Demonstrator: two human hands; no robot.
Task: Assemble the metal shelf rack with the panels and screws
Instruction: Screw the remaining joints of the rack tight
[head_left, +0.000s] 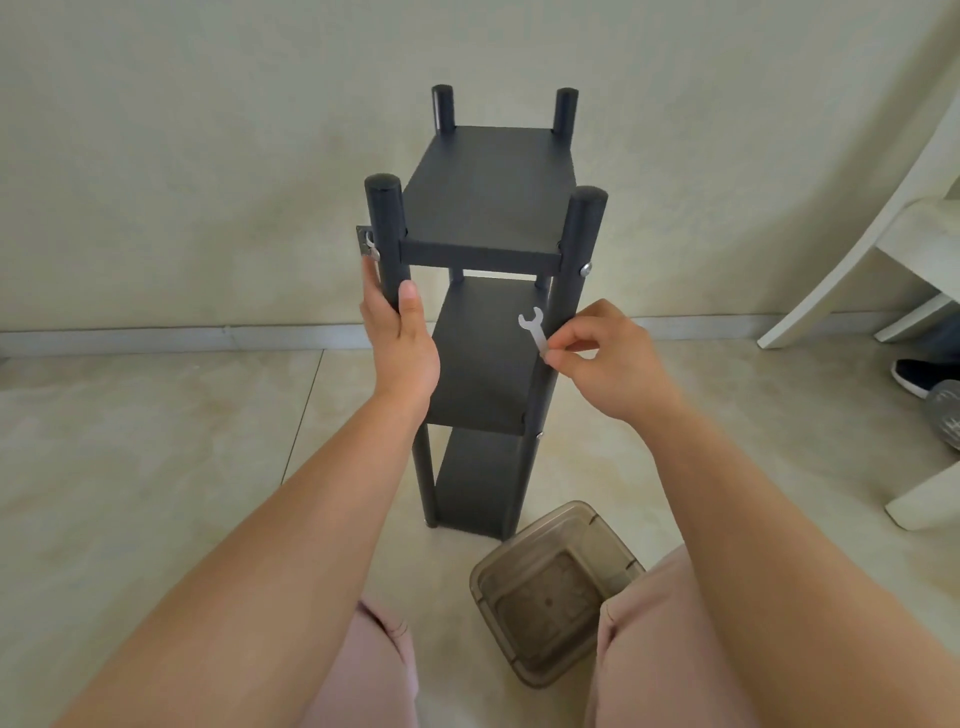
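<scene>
Nearest the viewer, two knees in pink fabric frame a brown see-through tub (550, 587) lying on the tiled floor (156, 441) just in front of the rack's feet, below and slightly left of the right hand. Open floor spreads wide to the left of the left hand; to the right of the right hand bare tile runs out to a white chair (883, 249), with a dark shoe (917, 375) beside it. The left hand (400, 338) wraps the rack's near left post (385, 234), thumb on the front and fingers curled round the far side. Just above those fingers a small metal plate (363, 240) with a silver fitting sits against the post's outer side. The right hand (608, 358) pinches the lower end of a small flat silver wrench (535, 332) between thumb and forefinger, the other fingers curled; its open end points up and sits just left of the near right post (579, 249), over the middle shelf. A silver screw (585, 268) shows on that post above the fingertips. The black rack (488, 208) stands upright between both hands, three shelves on four round posts, its far side close to a plain wall (208, 130).
</scene>
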